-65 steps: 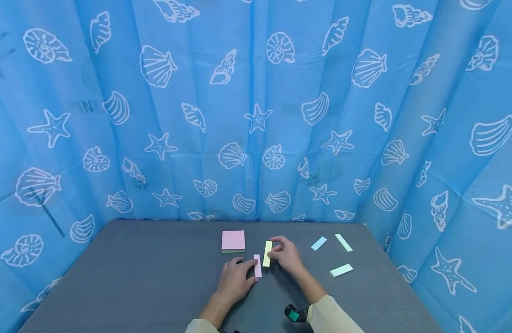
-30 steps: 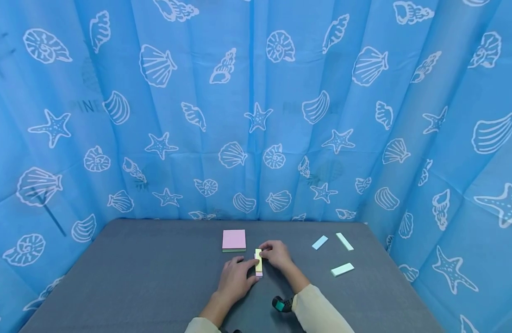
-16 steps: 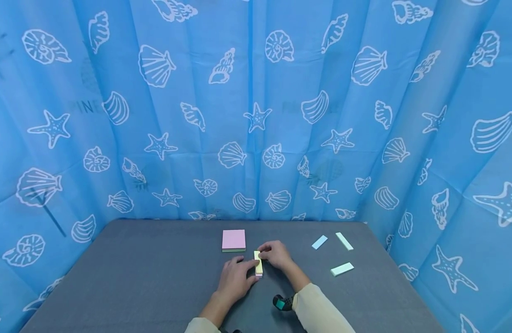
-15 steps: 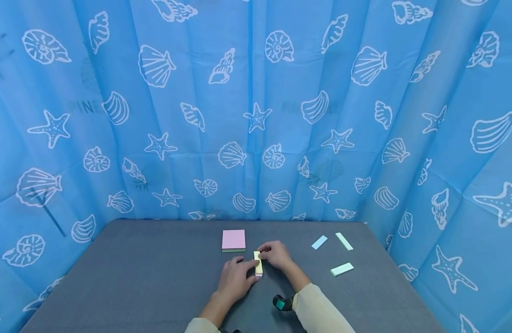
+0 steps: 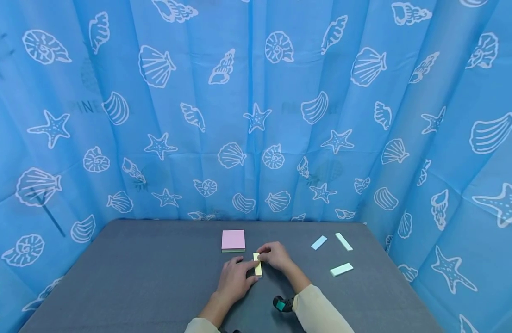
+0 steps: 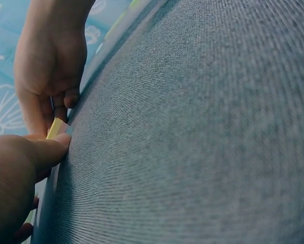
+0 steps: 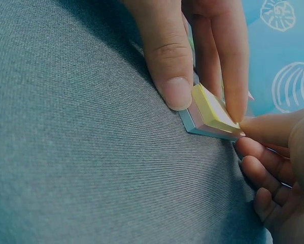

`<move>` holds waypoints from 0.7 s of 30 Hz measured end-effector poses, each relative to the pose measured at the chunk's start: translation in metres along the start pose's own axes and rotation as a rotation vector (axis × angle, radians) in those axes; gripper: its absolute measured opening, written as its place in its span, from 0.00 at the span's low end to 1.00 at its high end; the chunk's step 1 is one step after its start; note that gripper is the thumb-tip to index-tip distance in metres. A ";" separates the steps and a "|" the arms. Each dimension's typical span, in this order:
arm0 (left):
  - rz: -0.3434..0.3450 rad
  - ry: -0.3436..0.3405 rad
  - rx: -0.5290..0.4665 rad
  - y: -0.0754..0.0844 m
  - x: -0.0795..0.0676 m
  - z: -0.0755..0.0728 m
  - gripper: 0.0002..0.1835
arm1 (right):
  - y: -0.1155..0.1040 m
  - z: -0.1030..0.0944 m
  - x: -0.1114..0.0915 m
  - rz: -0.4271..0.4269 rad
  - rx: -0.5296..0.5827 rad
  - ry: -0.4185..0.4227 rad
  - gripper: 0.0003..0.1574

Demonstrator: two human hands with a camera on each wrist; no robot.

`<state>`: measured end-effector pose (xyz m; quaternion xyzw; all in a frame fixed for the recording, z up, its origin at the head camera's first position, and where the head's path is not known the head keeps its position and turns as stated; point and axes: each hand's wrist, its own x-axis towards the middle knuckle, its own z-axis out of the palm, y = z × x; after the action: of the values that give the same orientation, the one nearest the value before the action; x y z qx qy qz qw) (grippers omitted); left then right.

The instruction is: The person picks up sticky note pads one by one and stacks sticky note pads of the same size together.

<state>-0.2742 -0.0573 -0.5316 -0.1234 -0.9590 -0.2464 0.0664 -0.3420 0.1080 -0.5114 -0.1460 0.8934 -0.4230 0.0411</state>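
Note:
A small stack of narrow sticky-note pads lies on the table in front of me. A yellow pad (image 5: 258, 269) is on top; in the right wrist view, a pink pad (image 7: 196, 116) and a blue pad (image 7: 186, 122) show as layers beneath it. My left hand (image 5: 234, 278) grips the stack from the left, thumb at its near end and index finger reaching over the yellow pad. From the far right, my right hand (image 5: 277, 256) pinches the yellow pad near its far end. Fingers partly cover the stack in every view.
Behind the stack, a square pile of sticky notes (image 5: 233, 239), pink on top, lies on the grey table (image 5: 156, 277). Off to the right are a light-blue strip pad (image 5: 319, 243) and two pale-green strip pads, one farther back (image 5: 344, 242). A blue shell-print curtain (image 5: 256, 185) hangs behind.
My right hand has brought the yellow pad leftward onto the pink one. It has then slid slightly toward me, covering the pink end that showed before. My left hand stays nearly still.

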 end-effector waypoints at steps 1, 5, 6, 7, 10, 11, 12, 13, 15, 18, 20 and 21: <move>0.002 -0.002 0.001 0.000 0.000 0.000 0.24 | 0.000 0.000 0.000 0.001 0.000 0.000 0.06; 0.008 -0.008 0.004 -0.001 0.001 0.001 0.23 | 0.000 0.000 -0.001 0.005 -0.002 0.005 0.06; 0.009 -0.009 0.006 -0.001 0.001 0.001 0.23 | 0.000 0.000 -0.002 0.003 -0.005 0.008 0.06; 0.010 -0.012 0.007 -0.001 0.001 0.001 0.23 | 0.000 0.000 -0.002 -0.003 -0.004 0.010 0.06; 0.009 -0.017 0.008 -0.001 0.001 0.001 0.23 | 0.001 -0.001 -0.004 -0.037 0.008 0.014 0.08; 0.009 -0.019 0.009 -0.001 0.001 0.001 0.23 | 0.002 -0.001 -0.005 -0.048 0.014 0.014 0.09; 0.008 -0.020 0.008 -0.001 0.001 0.000 0.24 | 0.003 -0.002 -0.006 -0.060 0.018 0.013 0.10; 0.007 -0.020 0.007 -0.001 0.001 0.001 0.24 | 0.003 -0.003 -0.007 -0.068 0.026 0.011 0.11; 0.009 -0.017 0.006 -0.001 0.002 0.001 0.24 | 0.005 -0.005 -0.010 -0.084 0.031 0.009 0.12; 0.015 -0.010 0.011 -0.001 0.002 0.001 0.23 | 0.006 -0.008 -0.015 -0.097 0.035 0.013 0.13; 0.022 -0.007 0.014 -0.002 0.002 0.001 0.23 | 0.007 -0.010 -0.018 -0.120 0.027 0.027 0.12; 0.024 -0.006 0.013 -0.002 0.002 0.002 0.23 | 0.008 -0.011 -0.021 -0.129 0.017 0.037 0.12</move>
<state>-0.2765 -0.0577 -0.5334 -0.1352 -0.9592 -0.2388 0.0673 -0.3263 0.1272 -0.5117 -0.1952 0.8790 -0.4351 -0.0013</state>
